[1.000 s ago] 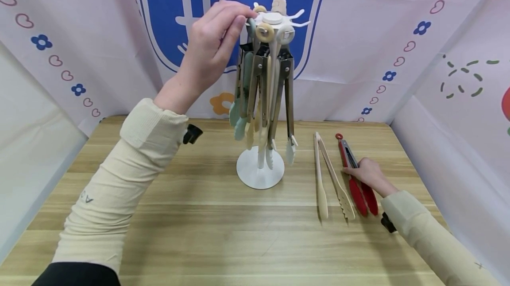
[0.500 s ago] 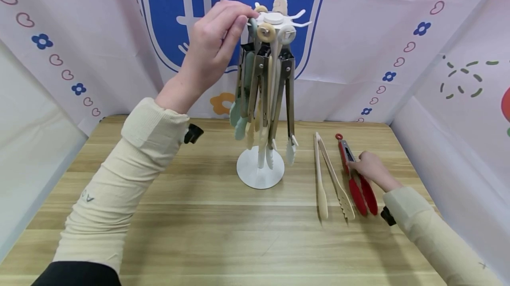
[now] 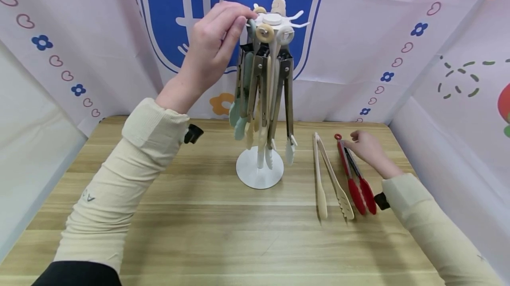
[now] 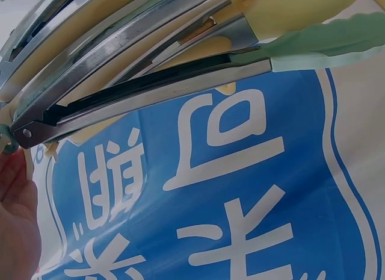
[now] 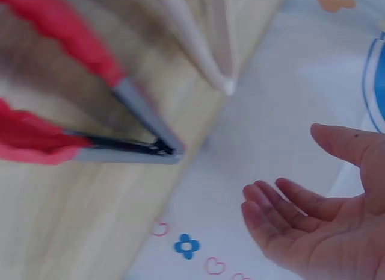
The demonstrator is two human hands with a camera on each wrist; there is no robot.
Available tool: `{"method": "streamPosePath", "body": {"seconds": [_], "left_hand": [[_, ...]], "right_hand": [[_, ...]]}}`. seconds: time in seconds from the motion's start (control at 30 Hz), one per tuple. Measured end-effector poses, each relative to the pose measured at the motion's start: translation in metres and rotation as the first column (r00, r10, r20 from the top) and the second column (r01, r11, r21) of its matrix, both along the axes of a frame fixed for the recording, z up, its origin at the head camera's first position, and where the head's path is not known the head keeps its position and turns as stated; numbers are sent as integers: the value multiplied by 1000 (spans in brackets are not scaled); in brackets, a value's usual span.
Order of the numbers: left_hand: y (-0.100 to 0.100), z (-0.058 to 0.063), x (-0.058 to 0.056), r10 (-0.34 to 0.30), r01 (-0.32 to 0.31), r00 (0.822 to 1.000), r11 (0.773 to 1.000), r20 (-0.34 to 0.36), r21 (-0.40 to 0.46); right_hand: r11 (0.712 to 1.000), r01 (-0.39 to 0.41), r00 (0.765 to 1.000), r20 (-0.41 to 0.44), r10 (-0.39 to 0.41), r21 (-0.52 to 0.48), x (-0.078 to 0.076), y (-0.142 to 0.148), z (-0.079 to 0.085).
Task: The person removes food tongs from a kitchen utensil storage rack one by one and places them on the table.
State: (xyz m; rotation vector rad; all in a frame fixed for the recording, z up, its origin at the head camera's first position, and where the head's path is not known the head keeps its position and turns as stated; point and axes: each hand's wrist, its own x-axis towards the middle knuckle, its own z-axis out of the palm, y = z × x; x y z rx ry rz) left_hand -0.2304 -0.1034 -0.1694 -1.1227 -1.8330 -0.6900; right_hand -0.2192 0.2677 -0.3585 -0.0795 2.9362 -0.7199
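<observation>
My left hand (image 3: 217, 40) is at the top of a white rotating stand (image 3: 272, 19), finger and thumb pinching one of its hook arms beside the ring of the green-tipped tongs (image 3: 240, 126). In the left wrist view the green-tipped tongs (image 4: 162, 87) hang close by, with only part of my hand (image 4: 17, 226) showing. Red-tipped tongs (image 3: 360, 191) lie spread on the table at the right. Over their handle end hovers my right hand (image 3: 368, 148). The right wrist view shows this hand (image 5: 325, 220) holding nothing, fingers loosely bent, apart from the red tongs (image 5: 129, 111).
Cream tongs (image 3: 338, 188) lie spread on the wooden table (image 3: 215, 241), left of the red pair. Several more tongs with cream and white tips (image 3: 290, 151) hang from the stand, above its round white base (image 3: 260, 175). A printed cloth (image 3: 338, 56) rises behind the table.
My right hand has moved away from the middle of the red tongs, up toward their ring end. The left hand stays on the stand. The tongs on the table have barely shifted.
</observation>
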Motion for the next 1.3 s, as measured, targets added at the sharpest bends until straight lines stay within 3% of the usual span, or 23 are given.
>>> {"method": "streamPosePath", "body": {"seconds": [0.27,0.47,0.77,0.97,1.3], "left_hand": [[0,0,0,6,-6,1000,1000,7,1],[0,1,-1,-14,14,1000,1000,4,15],[1,2,2,-44,34,995,994,93,104],[0,3,0,-77,72,995,994,58,81],[2,2,-1,-104,84,985,986,136,144]], "right_hand": [[991,-45,995,-98,33,-126,-7,-20,24],[976,-66,992,-117,42,-206,-9,-35,40],[966,-83,987,-157,45,-244,-8,-52,55],[955,-93,981,-191,39,-283,-8,-59,61],[918,-134,966,-256,37,-373,-4,-67,77]]}}
